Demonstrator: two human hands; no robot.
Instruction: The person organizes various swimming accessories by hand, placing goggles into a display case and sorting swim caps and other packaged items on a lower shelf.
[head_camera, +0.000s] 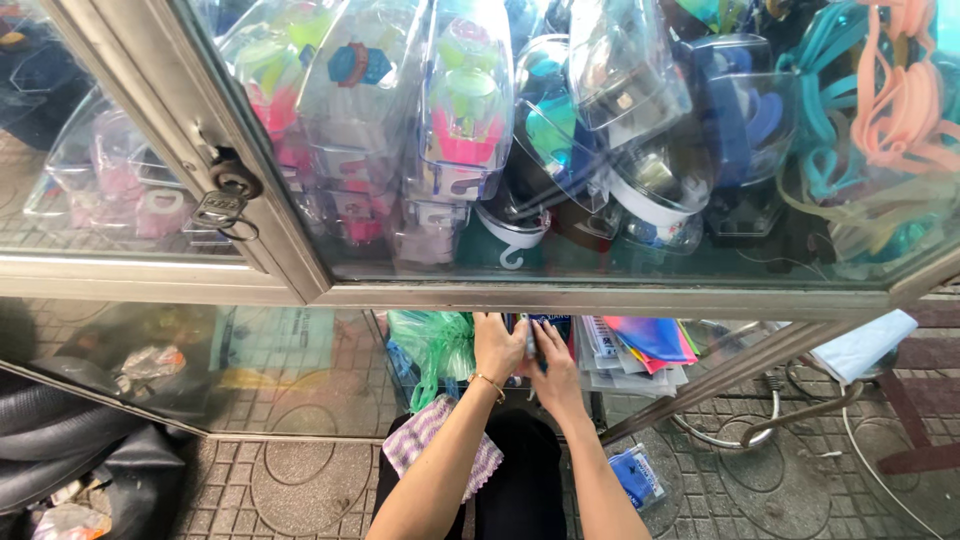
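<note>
Both my hands reach under a metal-framed glass display case (300, 270). My left hand (497, 345), with a thin gold bracelet at the wrist, rests on the top edge of a flat packet (530, 335) in a row of packets stored below the case. My right hand (553, 368) grips the same packet from the right side. A checked purple and white cloth (425, 440) lies over my left forearm. What the packet holds is hidden by my fingers.
The case above holds several clear plastic boxes of swim goggles (465, 110). A small padlock (222, 208) hangs on its frame. A green plastic bag (435, 345) and colourful folded packets (645, 345) sit on the lower shelf. A blue packet (638, 478) lies on the paved floor.
</note>
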